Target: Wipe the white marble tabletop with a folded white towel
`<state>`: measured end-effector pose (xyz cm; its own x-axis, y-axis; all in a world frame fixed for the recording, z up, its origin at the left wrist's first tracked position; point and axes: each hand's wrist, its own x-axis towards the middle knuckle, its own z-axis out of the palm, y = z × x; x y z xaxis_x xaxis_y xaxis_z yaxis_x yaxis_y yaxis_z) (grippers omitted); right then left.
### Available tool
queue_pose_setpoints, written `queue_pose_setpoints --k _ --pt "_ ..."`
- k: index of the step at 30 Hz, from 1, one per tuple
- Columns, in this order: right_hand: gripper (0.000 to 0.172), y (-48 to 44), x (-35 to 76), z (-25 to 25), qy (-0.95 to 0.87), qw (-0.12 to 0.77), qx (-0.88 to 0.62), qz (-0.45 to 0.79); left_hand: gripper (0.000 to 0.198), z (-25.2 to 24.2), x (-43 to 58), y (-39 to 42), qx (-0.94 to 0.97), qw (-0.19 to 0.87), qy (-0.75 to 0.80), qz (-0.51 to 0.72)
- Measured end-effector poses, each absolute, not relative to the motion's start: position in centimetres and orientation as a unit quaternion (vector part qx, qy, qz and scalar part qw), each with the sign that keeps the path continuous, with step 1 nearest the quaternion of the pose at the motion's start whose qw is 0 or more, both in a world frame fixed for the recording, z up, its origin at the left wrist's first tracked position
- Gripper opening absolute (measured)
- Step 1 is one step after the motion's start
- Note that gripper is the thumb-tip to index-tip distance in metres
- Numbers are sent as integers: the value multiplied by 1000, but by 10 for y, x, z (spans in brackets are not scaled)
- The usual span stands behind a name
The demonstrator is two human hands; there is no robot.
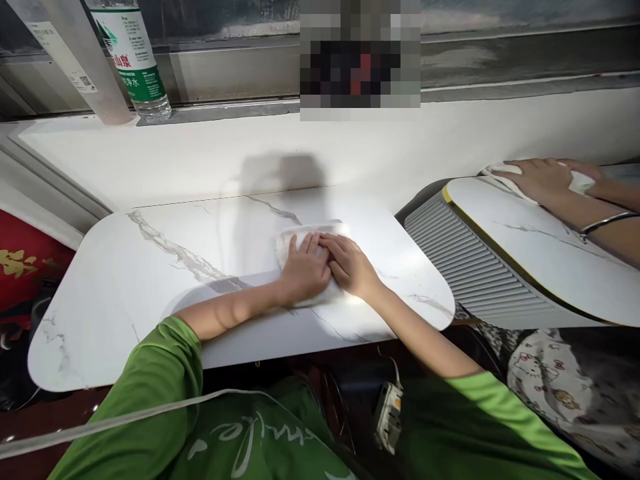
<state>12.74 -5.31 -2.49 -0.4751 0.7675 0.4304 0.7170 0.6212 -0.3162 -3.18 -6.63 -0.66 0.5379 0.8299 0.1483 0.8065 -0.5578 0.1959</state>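
Observation:
A folded white cloth [285, 245] lies on a white marble-patterned tabletop [115, 287]. Pressed down on it is my left hand [306, 268], palm down with the fingers stretched and slightly apart. Beside it, my right hand [354, 265] also rests on the cloth with extended fingers, its fingertips meeting the left hand. Both hands cover the middle of the cloth, so whether any of it is pinched under the palms is hidden.
On the window ledge stand a water bottle [135, 67] and a frosted cylinder [75, 60]. At the right, another person's hands [545, 177] press a white cloth on a second table [540, 247]. A power strip [389, 417] and a pale cable [125, 419] hang below.

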Motion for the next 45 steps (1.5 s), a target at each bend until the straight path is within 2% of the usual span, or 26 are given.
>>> queue_pose_setpoints --k 5,9,20,24,29,39,45 --pt "50 -117 163 -21 -847 275 -454 37 47 -3 -1 -116 906 55 409 97" --pt "42 -120 169 -19 -835 278 -474 39 47 -2 7 -116 916 62 388 83" --pt "43 25 108 -15 -814 277 -509 50 51 3 -37 24 891 75 441 79" --pt "44 55 91 -13 -800 283 -525 70 50 7 -46 48 861 63 495 98" --pt "47 32 109 -18 -825 270 -492 61 51 6 -36 20 859 55 503 84" --pt "46 -101 215 -24 -844 268 -463 28 45 -3 48 -99 907 44 406 106" --pt "46 -113 237 -20 -827 261 -496 27 46 -6 72 -105 915 38 375 147"
